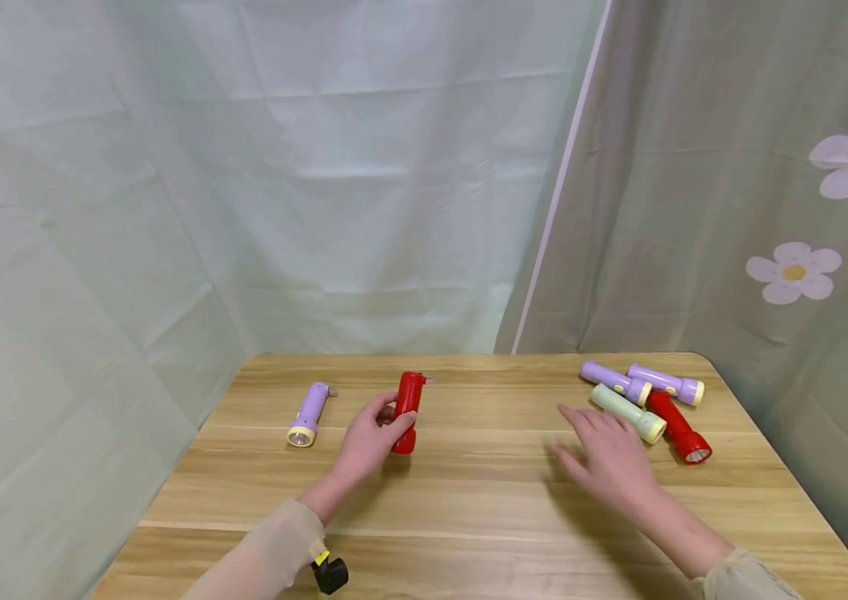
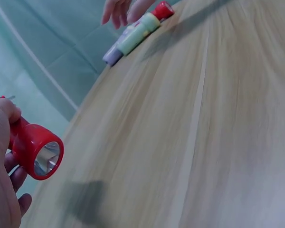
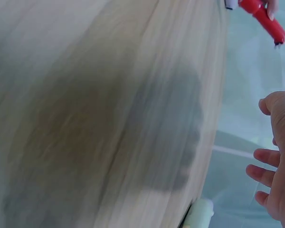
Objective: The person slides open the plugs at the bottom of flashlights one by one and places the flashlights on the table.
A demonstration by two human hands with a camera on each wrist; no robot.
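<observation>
My left hand grips a red flashlight over the middle of the table, thumb on one side and fingers round the other. Its clear lens end tips downward in the left wrist view, with its shadow on the wood below. A thin strap tab sticks out at the flashlight's top end. My right hand hovers above the table with fingers spread and holds nothing. Nearest to it lies a pale green flashlight. A lone purple flashlight lies to the left of my left hand, lens toward me.
At the table's back right, two purple flashlights and a second red flashlight lie clustered with the green one. Pale curtains hang behind the wooden table. A black wrist camera sits by my left sleeve.
</observation>
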